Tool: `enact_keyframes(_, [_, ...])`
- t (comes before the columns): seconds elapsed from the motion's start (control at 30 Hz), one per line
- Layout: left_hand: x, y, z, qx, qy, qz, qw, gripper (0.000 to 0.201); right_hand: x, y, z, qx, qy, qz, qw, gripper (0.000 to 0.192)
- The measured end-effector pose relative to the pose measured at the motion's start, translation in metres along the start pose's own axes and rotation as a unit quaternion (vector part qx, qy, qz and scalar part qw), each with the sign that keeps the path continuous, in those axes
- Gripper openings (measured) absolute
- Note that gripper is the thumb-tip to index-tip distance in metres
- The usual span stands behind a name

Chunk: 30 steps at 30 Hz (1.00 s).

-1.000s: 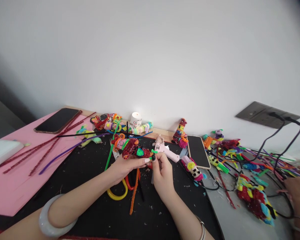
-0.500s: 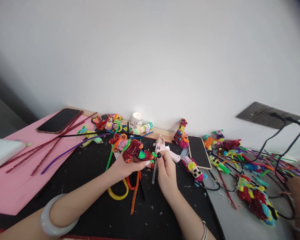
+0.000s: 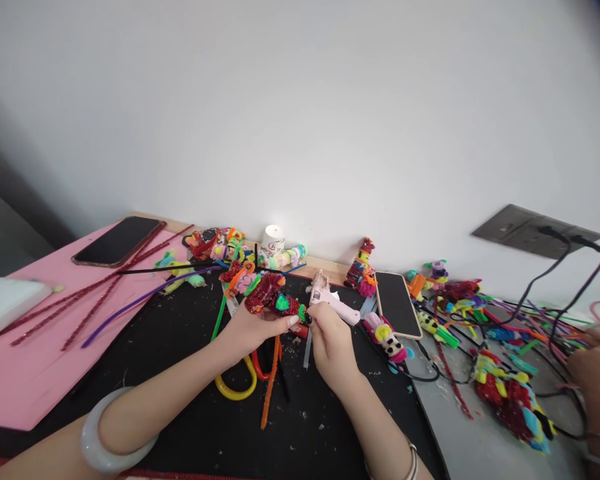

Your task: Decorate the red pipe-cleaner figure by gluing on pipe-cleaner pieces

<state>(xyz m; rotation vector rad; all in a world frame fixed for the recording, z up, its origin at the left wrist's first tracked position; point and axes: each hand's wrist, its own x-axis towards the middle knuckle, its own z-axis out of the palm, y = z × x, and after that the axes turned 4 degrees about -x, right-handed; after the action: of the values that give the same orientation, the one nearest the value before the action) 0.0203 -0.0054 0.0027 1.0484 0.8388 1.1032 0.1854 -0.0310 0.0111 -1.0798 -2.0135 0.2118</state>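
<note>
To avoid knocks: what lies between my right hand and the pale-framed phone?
The head view shows the pink glue gun's handle, a translucent piece and a black-spotted figure between the right hand and the phone.

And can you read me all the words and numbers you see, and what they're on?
No word or number is clear enough to quote.
White cup: dark printing, too small and blurred to read.
Pink glue gun: nothing readable.
</note>
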Motion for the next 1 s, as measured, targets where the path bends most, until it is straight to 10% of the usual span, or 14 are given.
enact_keyframes(0.43, [-0.0005, 0.0025, -0.0053, -0.104, -0.043, -0.125, 0.986, 0.03, 0.004, 0.003, -0.0055, 0.077, -0.056, 0.082, 0.992, 0.019])
enact_keyframes(1.0, [-0.0001, -0.0013, -0.0027, -0.116, -0.008, -0.123, 0.986, 0.024, -0.0011, -0.0014, 0.0002, 0.038, -0.047, 0.057, 0.997, 0.017])
